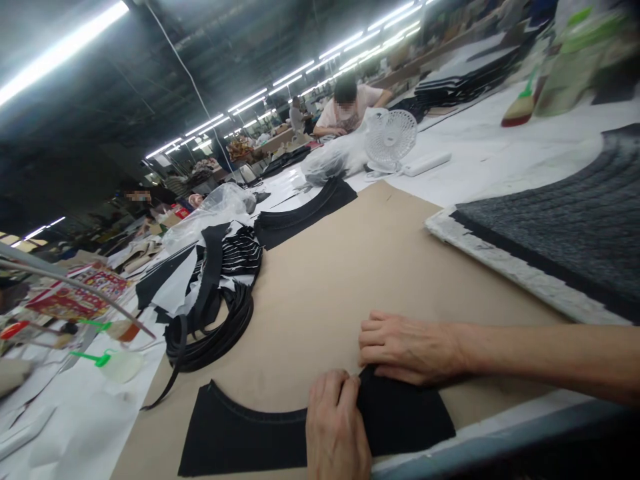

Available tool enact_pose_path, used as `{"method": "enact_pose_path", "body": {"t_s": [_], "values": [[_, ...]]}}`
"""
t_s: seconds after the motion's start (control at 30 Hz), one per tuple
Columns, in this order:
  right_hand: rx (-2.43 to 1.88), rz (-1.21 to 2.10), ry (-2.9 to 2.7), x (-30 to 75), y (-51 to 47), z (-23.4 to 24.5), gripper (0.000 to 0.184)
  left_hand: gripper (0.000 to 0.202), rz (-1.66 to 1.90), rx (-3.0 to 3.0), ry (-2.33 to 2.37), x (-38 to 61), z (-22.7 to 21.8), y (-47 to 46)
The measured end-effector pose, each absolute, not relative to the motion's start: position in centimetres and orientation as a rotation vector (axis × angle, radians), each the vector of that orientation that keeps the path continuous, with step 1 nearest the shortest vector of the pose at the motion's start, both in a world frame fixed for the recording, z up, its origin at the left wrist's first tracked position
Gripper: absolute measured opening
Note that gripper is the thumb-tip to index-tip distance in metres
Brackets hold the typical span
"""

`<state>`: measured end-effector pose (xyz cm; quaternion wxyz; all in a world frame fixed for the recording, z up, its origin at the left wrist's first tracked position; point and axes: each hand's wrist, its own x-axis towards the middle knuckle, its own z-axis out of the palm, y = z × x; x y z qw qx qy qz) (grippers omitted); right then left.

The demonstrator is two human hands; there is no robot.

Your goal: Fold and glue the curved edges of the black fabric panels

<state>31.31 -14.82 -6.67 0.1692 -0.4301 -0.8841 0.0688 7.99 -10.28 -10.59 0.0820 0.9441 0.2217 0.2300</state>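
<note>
A black fabric piece (pixel 250 437) with a curved inner edge lies flat on a brown board near the table's front. My left hand (pixel 336 423) is closed at the middle of that curve, its thumb and fingers pinching the edge. Just right of it, my right hand (pixel 413 350) has its fingers curled down over the same edge, close to my left fingertips. A narrow band runs along the curve left of my hands. The bit of edge between and under my fingers is partly hidden.
On the brown board (pixel 320 293) rest a coil of black strip (pixel 215 350) and another curved black piece (pixel 305 217). A grey quilted stack (pixel 560 213) lies right. Farther off are a white fan (pixel 393 137), green-tipped bottles (pixel 120 367) at left and a co-worker (pixel 350 110).
</note>
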Motion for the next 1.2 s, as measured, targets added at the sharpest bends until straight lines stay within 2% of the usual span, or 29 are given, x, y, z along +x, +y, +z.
{"method": "enact_pose_path", "body": {"t_s": [0.1,0.17,0.27,0.43,0.6,0.83,1.0,1.2], "values": [[-1.288,0.336,-2.411,31.4,-15.0,-6.5,0.020,0.039,0.683,2.718,0.710,9.1,-10.0,-10.3],[-1.324,0.420,-2.357,31.7,-15.1,-6.5,0.024,0.038,0.670,2.629,0.781,9.9,-9.8,-10.7],[-1.349,0.456,-2.356,32.2,-15.2,-6.6,0.018,0.040,0.639,2.534,0.826,10.7,-9.5,-11.2],[-1.341,0.317,-2.431,32.7,-15.6,-6.6,0.003,0.039,0.678,2.551,0.773,11.2,-9.9,-11.7],[-1.265,0.134,-2.535,33.0,-15.8,-6.5,0.014,0.045,0.735,2.725,0.789,10.9,-11.5,-12.2],[-1.240,0.028,-2.591,33.8,-16.3,-6.8,0.017,0.048,0.714,2.914,0.764,10.5,-11.9,-12.9],[-1.220,0.004,-2.599,34.0,-16.4,-7.0,0.015,0.056,0.670,2.934,0.795,10.9,-11.2,-12.9],[-1.284,0.053,-2.527,34.3,-16.6,-6.5,0.015,0.051,0.664,2.975,0.821,10.9,-12.1,-12.7]]}}
